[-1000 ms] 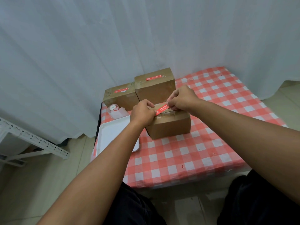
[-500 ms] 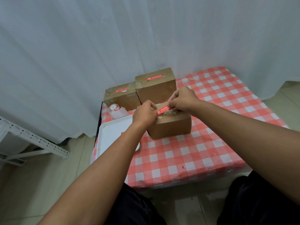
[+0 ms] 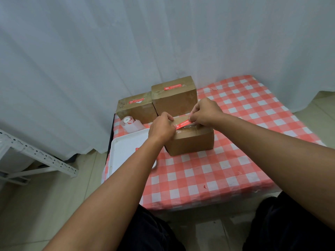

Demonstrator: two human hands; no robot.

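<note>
Red and stretched taut, a printed label [image 3: 183,124] is held by its two ends over the top of a brown cardboard box [image 3: 192,143] standing near the middle of a checked tablecloth [image 3: 235,151]. The left hand [image 3: 161,128] pinches the label's near end with curled fingers at the box's left edge, while the right hand [image 3: 206,113] pinches the far end. The hands are set just apart, apparently to keep the strip flat and straight as it meets the taped seam. How much of the label already touches the cardboard cannot be told. Behind, two more boxes, one lower [image 3: 136,111] and one taller [image 3: 175,100], stand side by side against a white curtain [image 3: 108,51], each already bearing a similar red label on top, which suggests a batch being marked in turn. A roll of labels [image 3: 129,123] sits just left of the work, within easy reach, beside a white tray [image 3: 125,151] at the table's left edge.
</note>
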